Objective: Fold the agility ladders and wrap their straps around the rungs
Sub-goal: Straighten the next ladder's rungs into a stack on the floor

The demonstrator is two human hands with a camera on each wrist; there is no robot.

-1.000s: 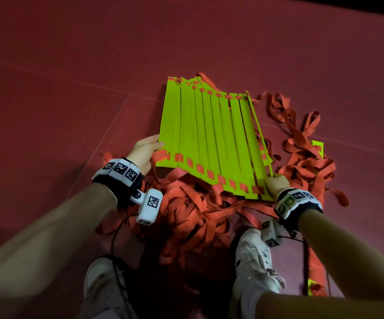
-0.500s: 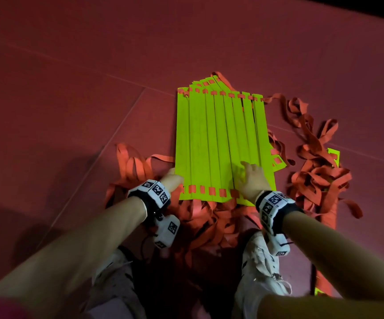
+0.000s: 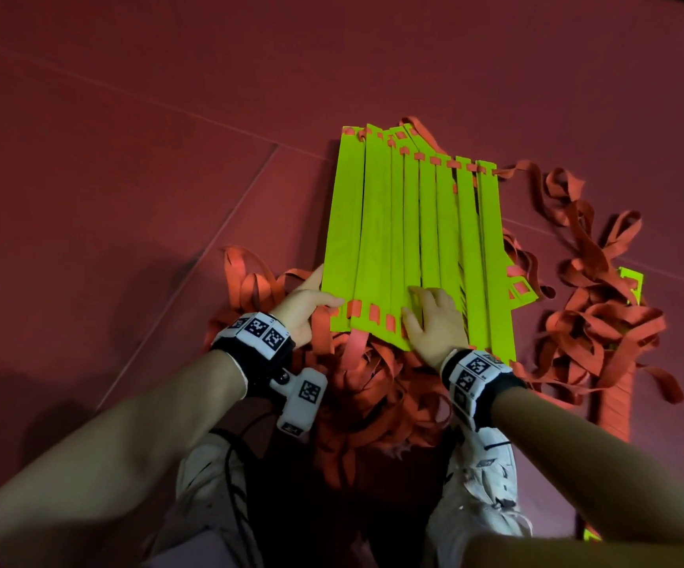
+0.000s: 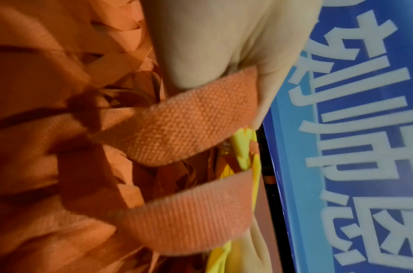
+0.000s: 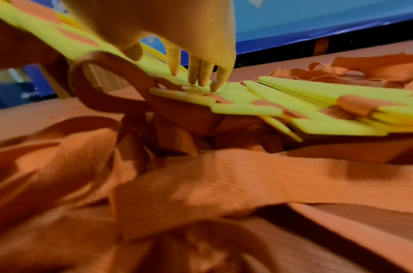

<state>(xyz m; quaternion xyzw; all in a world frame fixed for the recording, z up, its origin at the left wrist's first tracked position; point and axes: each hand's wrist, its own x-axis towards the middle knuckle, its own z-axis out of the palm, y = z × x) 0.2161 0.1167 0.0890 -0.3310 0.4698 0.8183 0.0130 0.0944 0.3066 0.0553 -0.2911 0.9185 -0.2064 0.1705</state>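
Head view — fingers (image 3: pixel 422 295) flat on rungs (image 3: pixel 410 239)

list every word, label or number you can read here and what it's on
Blue board: large white Chinese characters, turned sideways and cut off by the frame; I cannot read them reliably.
Wristbands: black-and-white square code markers, no words.
White shoes: a small dark mark, too small to read.
Green rungs, orange straps: no print visible.
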